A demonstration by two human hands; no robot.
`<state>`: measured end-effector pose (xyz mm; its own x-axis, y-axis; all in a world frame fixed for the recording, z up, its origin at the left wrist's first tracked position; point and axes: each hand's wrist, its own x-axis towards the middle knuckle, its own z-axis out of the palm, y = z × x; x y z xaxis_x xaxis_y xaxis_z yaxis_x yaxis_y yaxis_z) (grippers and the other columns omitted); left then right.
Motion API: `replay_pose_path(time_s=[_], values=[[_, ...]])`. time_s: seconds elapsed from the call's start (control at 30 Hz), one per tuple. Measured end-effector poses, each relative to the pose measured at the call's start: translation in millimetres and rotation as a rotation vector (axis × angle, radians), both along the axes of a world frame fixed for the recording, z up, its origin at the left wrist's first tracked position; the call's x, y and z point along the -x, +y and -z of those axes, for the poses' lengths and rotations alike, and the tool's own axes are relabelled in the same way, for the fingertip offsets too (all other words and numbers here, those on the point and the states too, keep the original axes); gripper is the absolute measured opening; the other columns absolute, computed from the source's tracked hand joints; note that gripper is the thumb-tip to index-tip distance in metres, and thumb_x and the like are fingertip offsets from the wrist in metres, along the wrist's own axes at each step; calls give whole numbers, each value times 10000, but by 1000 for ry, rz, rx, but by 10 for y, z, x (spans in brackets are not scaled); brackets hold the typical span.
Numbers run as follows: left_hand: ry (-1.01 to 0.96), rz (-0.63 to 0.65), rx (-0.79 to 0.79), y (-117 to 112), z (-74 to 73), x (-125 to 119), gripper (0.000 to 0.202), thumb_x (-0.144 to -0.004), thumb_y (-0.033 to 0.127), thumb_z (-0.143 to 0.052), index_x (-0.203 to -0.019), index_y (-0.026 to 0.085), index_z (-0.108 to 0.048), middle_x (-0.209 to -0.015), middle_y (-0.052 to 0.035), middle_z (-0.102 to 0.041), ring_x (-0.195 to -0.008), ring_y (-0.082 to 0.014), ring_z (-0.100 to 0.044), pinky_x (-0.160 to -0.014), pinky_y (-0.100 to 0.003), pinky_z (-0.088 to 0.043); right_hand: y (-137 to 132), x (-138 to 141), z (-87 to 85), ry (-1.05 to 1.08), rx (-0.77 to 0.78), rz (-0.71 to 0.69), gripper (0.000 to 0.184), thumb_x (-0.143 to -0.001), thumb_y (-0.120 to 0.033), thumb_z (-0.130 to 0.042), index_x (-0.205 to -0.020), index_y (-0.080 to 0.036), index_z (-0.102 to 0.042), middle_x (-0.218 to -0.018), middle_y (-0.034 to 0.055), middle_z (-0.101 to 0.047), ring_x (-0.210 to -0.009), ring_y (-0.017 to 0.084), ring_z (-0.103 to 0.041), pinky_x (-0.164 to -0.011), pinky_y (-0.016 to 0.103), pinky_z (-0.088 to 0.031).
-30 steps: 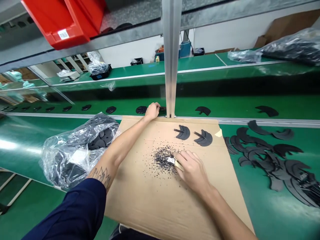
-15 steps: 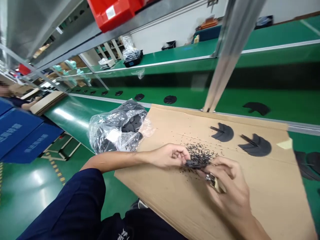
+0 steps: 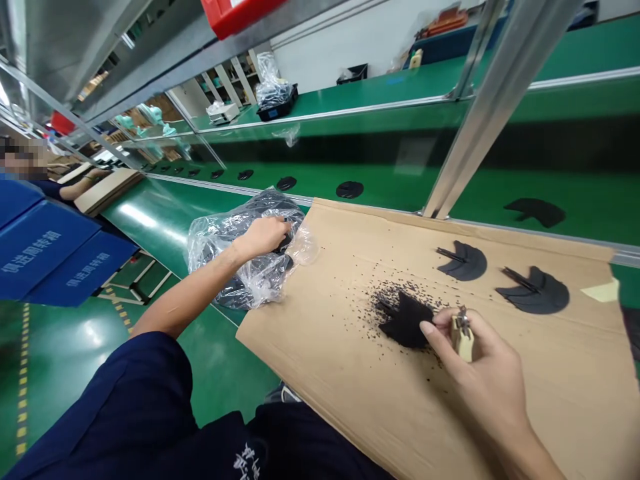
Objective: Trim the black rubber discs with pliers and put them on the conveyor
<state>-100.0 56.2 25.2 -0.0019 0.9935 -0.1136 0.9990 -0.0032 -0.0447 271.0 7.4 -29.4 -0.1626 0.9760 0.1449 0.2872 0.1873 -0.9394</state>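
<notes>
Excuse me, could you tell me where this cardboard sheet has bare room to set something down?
The cardboard sheet is free right of the right hand, and in the left corner beside the plastic bag. It is crowded mid-sheet, where a black cut piece lies among crumbs, with two more pieces above.

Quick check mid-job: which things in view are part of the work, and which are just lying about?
Part of the work: left hand, plastic bag, right hand, cream tool, black piece, black crumbs, two black fans, cardboard sheet.
Just lying about: red bin, blue crates.
</notes>
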Motion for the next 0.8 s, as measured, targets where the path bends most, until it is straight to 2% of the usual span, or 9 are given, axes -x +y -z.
replay_pose_path(time_s=[0.13, 0.27, 0.33, 0.4, 0.47, 0.53, 0.63, 0.73, 0.8], values=[[0, 15, -18, 18, 71, 220, 189, -815, 82, -502, -814, 148, -679, -890, -118, -703, -873, -252, -682, -766, -321, -516, 22, 0, -30, 19, 92, 57, 197, -802, -394, -689, -788, -242, -564, -694, -25, -532, -590, 139, -480, -606, 291, -457], [-161, 50, -172, -163, -36, 227, 257, -901, 195, -490, -1068, 155, -681, -1008, -114, -704, -948, -246, -668, -878, -382, -535, 32, -19, -38, 23, 137, 86, 205, -798, -399, -697, -797, -238, -571, -687, -29, -515, -583, 132, -461, -584, 285, -446], [-542, 56, -302, -268, -65, 128, 286, -920, 312, -559, -1149, 177, -663, -1040, -102, -706, -970, -232, -668, -916, -408, -547, 39, -35, -34, 35, 140, 80, 200, -801, -389, -703, -803, -237, -573, -686, -30, -511, -575, 128, -452, -566, 278, -438], [-1057, 12, -329, -356, -16, -63, 356, -882, 414, -660, -1171, 207, -652, -1090, -99, -708, -978, -226, -685, -904, -424, -576, 49, -50, -22, 66, 135, 59, 205, -801, -381, -716, -806, -237, -569, -675, -34, -505, -557, 124, -442, -538, 273, -426], [-1464, -86, -200, -416, 105, -320, 400, -863, 477, -691, -1170, 225, -642, -1120, -103, -709, -958, -222, -708, -864, -438, -607, 59, -62, -6, 97, 126, 44, 210, -800, -370, -728, -807, -237, -565, -670, -36, -502, -542, 119, -434, -515, 269, -415], [-1697, -192, -34, -447, 256, -586, 415, -919, 565, -586, -1156, 228, -639, -1112, -105, -713, -937, -216, -719, -838, -449, -624, 64, -70, 8, 112, 112, 40, 205, -803, -352, -734, -810, -236, -565, -677, -34, -507, -539, 116, -432, -506, 264, -410], [-1837, -284, 132, -465, 446, -912, 562, -967, 685, -374, -1103, 213, -647, -1055, -101, -723, -871, -193, -717, -742, -390, -639, 54, -75, 17, 116, 96, 44, 187, -811, -322, -728, -811, -230, -565, -698, -30, -519, -555, 112, -439, -515, 259, -413], [-1800, -234, 187, -487, 543, -1153, 459, -911, 610, -593, -1034, 176, -678, -865, -63, -718, -681, -134, -659, -588, -260, -586, 26, -69, 19, 137, 107, 42, 180, -813, -298, -719, -806, -223, -556, -688, -39, -507, -559, 105, -432, -532, 254, -416], [-1723, -103, 166, -515, 568, -1298, 356, -858, 478, -730, -1013, 158, -700, -839, -47, -709, -686, -118, -647, -609, -233, -571, 3, -58, 20, 153, 123, 27, 175, -816, -294, -711, -808, -221, -552, -679, -47, -497, -560, 102, -426, -543, 251, -415]])
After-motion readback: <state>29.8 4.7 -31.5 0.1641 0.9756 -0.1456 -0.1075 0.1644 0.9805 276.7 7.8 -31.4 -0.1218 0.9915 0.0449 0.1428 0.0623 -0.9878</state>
